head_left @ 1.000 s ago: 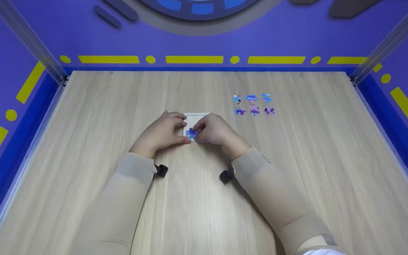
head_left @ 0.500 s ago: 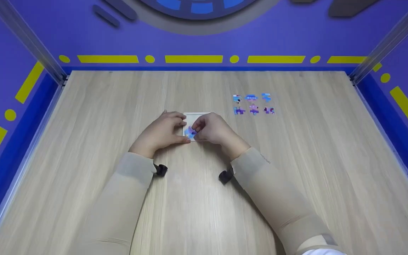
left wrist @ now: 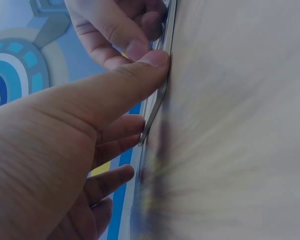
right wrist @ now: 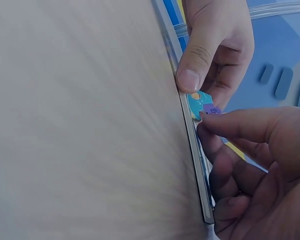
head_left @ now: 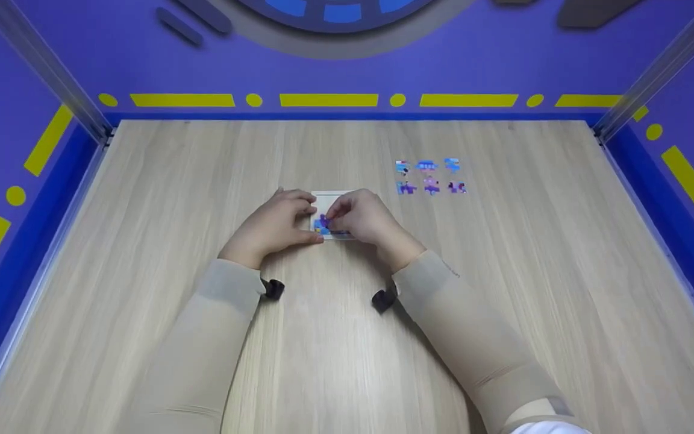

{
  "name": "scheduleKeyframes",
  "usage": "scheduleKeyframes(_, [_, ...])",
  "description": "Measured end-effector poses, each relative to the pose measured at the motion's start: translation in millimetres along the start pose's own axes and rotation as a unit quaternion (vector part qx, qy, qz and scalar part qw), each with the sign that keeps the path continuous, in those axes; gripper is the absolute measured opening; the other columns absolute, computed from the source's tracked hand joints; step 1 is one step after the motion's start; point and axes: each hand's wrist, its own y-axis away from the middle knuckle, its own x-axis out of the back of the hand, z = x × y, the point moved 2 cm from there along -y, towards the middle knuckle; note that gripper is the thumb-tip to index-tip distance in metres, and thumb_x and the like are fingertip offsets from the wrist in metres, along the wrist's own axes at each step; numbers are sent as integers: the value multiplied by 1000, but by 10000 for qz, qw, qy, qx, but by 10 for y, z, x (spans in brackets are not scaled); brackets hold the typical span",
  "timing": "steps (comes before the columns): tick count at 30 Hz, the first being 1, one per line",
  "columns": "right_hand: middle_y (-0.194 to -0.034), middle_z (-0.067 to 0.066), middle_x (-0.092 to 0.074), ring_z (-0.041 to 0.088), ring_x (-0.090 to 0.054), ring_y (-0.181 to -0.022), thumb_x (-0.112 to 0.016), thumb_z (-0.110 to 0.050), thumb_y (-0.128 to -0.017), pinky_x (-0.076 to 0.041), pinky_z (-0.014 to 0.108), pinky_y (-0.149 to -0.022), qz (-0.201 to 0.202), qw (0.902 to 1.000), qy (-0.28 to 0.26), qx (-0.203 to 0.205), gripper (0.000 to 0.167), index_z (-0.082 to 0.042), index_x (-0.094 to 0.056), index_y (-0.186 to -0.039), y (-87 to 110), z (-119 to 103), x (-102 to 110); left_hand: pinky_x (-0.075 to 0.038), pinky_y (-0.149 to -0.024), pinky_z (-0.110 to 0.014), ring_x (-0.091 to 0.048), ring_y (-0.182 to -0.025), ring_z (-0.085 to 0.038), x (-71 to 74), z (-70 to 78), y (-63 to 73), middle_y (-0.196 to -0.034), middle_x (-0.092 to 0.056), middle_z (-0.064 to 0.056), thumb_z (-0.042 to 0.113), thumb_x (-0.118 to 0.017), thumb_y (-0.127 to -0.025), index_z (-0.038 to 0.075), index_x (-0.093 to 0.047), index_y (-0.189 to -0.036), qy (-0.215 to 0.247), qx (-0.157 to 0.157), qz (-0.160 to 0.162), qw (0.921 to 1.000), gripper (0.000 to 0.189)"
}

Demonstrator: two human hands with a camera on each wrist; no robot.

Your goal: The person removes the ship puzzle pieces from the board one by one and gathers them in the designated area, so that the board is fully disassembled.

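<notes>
A small white puzzle tray (head_left: pixel 326 201) lies on the table between both hands. My left hand (head_left: pixel 275 226) holds it, thumb at the near edge and fingertips along the left side. Blue puzzle pieces (right wrist: pixel 198 104) sit in the tray's near left part. A purple puzzle piece (head_left: pixel 323 220) is pinched between the thumb and index finger of my right hand (head_left: pixel 366 218), right against the blue ones. In the right wrist view, only part of the purple piece shows past the fingertips. My right hand hides much of the tray's right half.
Several loose puzzle pieces (head_left: pixel 431 185) lie in two rows on the wooden table (head_left: pixel 503 253), beyond the tray to the right. Purple-blue panels (head_left: pixel 347 78) wall in the back and sides. Black wrist cameras (head_left: pixel 385 299) sit near both cuffs.
The purple piece has turned and shifted slightly in my right fingers, which stay over the tray. The right hand has risen a little. My left hand keeps its place on the tray.
</notes>
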Motion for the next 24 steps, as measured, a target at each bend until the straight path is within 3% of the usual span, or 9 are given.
scheduleKeyframes(11, [-97,-5,-81,15,-64,-102,-88,-8,-92,-49,30,-92,-17,9963,-816,-271,8,-7,-89,-100,-20,23,76,-10,-147,-53,-45,-166,-37,-8,-7,-11,-168,-60,-13,42,-95,-93,-2,-74,-145,19,27,-18,10000,71])
scheduleKeyframes(20, [-95,-9,-78,11,-61,-86,-88,-12,-95,-49,24,-74,-274,9958,-813,-309,15,-9,-90,-110,-9,83,334,-13,-147,-52,-43,-169,-34,-10,18,-20,-170,-59,-10,44,-93,-94,0,-73,-148,20,108,-43,9999,73])
scheduleKeyframes(24, [-89,-10,-78,10,-57,-75,-87,-13,-98,-44,24,-65,-404,9903,-1189,-590,18,-10,-89,-115,30,219,521,-10,-147,-50,-44,-169,-33,0,17,-3,-170,-59,-9,43,-94,-94,0,-72,-149,-25,208,-27,9998,74])
